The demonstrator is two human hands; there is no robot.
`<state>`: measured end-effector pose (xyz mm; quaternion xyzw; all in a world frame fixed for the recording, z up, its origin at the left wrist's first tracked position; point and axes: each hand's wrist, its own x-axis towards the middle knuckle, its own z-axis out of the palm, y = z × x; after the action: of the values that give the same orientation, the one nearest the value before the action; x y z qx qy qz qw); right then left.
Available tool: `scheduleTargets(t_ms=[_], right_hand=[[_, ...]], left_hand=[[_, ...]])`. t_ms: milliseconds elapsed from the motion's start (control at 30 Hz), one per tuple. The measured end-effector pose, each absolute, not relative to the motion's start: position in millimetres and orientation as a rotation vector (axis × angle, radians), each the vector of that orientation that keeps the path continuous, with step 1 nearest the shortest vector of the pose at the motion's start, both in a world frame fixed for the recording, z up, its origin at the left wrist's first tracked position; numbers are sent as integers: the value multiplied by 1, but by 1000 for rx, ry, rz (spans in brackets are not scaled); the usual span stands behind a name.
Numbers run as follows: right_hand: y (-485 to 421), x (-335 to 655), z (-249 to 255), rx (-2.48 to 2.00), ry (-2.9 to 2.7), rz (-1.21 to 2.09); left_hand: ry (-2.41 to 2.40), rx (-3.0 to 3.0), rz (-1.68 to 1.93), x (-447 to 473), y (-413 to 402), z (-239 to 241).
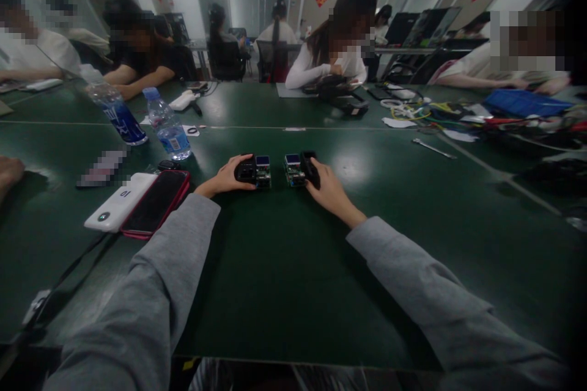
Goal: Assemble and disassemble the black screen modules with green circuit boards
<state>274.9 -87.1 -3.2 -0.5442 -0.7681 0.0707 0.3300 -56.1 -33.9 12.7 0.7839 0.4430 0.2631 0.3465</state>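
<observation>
In the middle of the green table lie two small devices, each a black housing beside a green circuit board with a little screen. My left hand [224, 176] is wrapped round the black part of the left circuit-board device [263, 172], fingers over its far edge and thumb along the near edge. Round the outer side of the right circuit-board device [293, 170] curls my right hand [328, 188], gripping its black part. Both boards face inward with a narrow gap between them. The devices rest on or just above the tabletop; I cannot tell which.
A white power bank [121, 201] and a red-cased phone [158, 201] lie left of my left hand. Behind stand two water bottles, a small one [167, 125] and a larger one [117, 110]. A wrench [433, 148] and tangled cables [413, 111] lie to the right. Several people sit around.
</observation>
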Motion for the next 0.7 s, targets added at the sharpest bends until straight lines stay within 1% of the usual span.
scheduleTargets(t_ms=[167,400,533,700], right_hand=[[-92,270,2,-1373,-2088,156],[-95,270,2,-1366,-2185,-8],[-99,268,6,-1340,-2261,-32],[-100,266,9,-1411,-2179,-46]], left_hand=[[1208,2109,690,-56,-30,8],[1241,2150,680,-54,-28,4],[1242,2162,668,-54,-29,6],[1214,2123,670,-53,-32,10]])
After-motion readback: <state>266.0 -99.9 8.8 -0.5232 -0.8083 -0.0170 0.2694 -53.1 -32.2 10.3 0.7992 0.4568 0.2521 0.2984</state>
